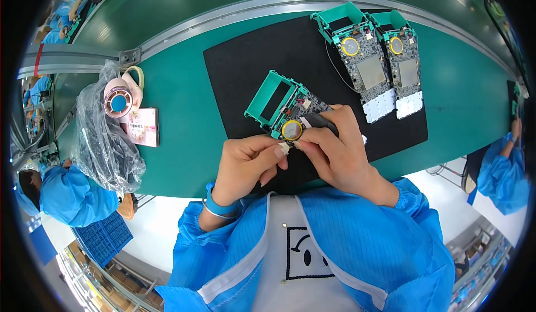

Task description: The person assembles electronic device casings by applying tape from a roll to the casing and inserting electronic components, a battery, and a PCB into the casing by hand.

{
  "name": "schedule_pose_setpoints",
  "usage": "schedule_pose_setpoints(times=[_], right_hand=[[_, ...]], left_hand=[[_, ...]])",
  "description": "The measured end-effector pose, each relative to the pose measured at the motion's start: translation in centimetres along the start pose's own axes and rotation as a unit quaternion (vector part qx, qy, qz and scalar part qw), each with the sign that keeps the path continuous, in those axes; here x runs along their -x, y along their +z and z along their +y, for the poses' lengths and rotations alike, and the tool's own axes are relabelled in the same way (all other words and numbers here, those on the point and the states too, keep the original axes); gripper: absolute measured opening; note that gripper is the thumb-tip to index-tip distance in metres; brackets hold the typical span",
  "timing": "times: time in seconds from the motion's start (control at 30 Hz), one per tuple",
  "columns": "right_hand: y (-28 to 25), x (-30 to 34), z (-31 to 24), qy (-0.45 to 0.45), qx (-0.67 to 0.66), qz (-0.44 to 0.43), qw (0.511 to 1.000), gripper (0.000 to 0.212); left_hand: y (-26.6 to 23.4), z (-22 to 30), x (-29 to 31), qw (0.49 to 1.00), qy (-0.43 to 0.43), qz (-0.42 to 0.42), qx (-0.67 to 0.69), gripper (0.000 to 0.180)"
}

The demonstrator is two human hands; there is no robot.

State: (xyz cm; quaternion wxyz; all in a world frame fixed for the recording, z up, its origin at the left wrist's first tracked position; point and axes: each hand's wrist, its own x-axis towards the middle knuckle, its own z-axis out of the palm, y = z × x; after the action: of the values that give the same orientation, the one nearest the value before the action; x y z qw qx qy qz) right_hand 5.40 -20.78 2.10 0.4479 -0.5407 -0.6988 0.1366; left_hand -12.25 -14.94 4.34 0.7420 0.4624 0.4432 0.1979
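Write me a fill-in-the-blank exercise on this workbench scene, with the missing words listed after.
1. Both hands, the left hand and the right hand, work on a circuit board in a teal plastic frame lying on a ____ mat.
2. Its round coin cell is ____ in colour.
3. At the mat's far end lie ____ more framed boards.
4. The crumpled clear plastic bag lies to the person's ____.

Missing words: black; yellow; two; left

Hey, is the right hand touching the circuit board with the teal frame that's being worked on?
Touching. The head view shows the right hand lying over the circuit board, its fingertips pressed at the round yellow coin cell.
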Motion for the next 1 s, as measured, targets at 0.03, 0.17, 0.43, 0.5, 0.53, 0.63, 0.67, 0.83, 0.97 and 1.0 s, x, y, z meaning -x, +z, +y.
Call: schedule_pose_setpoints(times=[0.03, 0.17, 0.43, 0.5, 0.53, 0.63, 0.67, 0.83, 0.97, 1.0], right_hand=[[-0.02, 0.03, 0.04, -0.001, 0.001, -0.002, 1.0, 0.024], [0.13, -0.12, 0.17, -0.014, 0.011, 0.012, 1.0, 0.018], [0.03, -0.16, -0.2, 0.008, 0.014, 0.008, 1.0, 0.019], [0.1, -0.15, -0.27, 0.019, 0.012, 0.012, 1.0, 0.019], [0.14, -0.15, -0.28, 0.018, 0.015, 0.015, 1.0, 0.018], [0.4, -0.01, -0.16, 0.012, 0.016, 0.029, 0.999, 0.018], [0.48, 0.03, -0.14, 0.007, 0.014, 0.04, 0.999, 0.019], [0.54, -0.02, -0.14, -0.009, 0.076, 0.047, 0.996, 0.017], [0.59, -0.03, -0.06, -0.008, 0.066, 0.049, 0.997, 0.018], [0.62, 0.0, -0.03, -0.009, 0.067, 0.049, 0.997, 0.018]], left_hand=[[-0.07, 0.03, -0.01, 1.0, 0.0, 0.0, 0.0, 0.02], [-0.3, -0.19, -0.04, 1.0, -0.006, -0.008, -0.009, 0.019], [-0.03, -0.18, -0.11, 1.0, -0.005, 0.011, -0.013, 0.02], [0.12, -0.15, -0.11, 1.0, -0.004, 0.02, 0.0, 0.02], [0.12, -0.17, -0.1, 1.0, -0.004, 0.019, 0.0, 0.02], [-0.01, -0.26, -0.08, 1.0, 0.0, 0.018, 0.0, 0.02], [-0.2, -0.32, -0.13, 1.0, -0.001, 0.007, -0.009, 0.02], [0.04, -0.27, -0.11, 1.0, 0.011, 0.004, -0.015, 0.021], [0.25, -0.32, -0.13, 1.0, 0.018, 0.015, -0.008, 0.021], [0.26, -0.36, -0.15, 0.999, 0.024, 0.015, -0.015, 0.021]])
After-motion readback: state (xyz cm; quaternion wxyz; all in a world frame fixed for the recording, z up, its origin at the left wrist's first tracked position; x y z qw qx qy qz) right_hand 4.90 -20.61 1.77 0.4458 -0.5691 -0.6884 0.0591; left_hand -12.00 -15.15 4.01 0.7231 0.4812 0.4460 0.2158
